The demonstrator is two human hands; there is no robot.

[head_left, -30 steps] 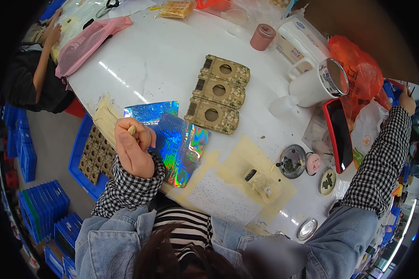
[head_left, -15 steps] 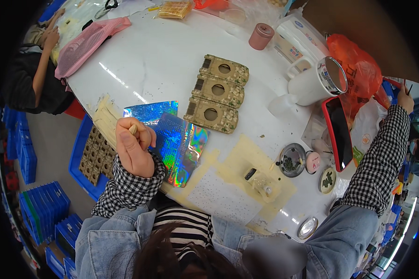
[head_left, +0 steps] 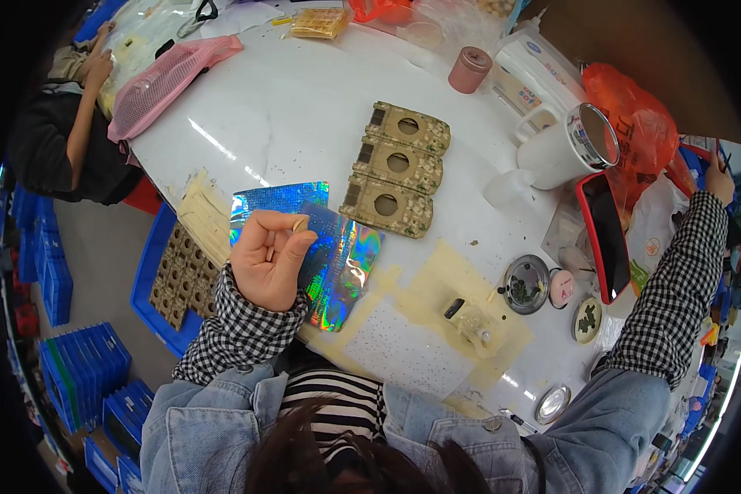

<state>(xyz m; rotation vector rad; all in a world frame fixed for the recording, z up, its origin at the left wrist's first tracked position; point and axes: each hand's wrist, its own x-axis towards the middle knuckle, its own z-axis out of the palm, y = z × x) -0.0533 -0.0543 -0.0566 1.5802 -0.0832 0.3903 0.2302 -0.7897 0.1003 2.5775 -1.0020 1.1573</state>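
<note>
"How many camouflage pieces (head_left: pixel 422 167) lay on the tabletop (head_left: pixel 321 99)?"

"Three, plus two holographic sheets (head_left: pixel 346 265)."

"And round dishes (head_left: pixel 525 267) of green bits (head_left: pixel 589 321)?"

"Two. There was one phone (head_left: pixel 604 239), one white mug (head_left: pixel 553 156) and one pink canister (head_left: pixel 469 72)."

"In hand?"

"The left hand (head_left: pixel 270 265) pinched one small tan piece (head_left: pixel 300 224), the right hand (head_left: pixel 719 186) one slim dark tool (head_left: pixel 724 160)."

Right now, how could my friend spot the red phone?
Find the big white table, then the checked sleeve at its right. Just left of that sleeve is the phone: its red edge around a black face sets it apart from the white mug above.
</note>
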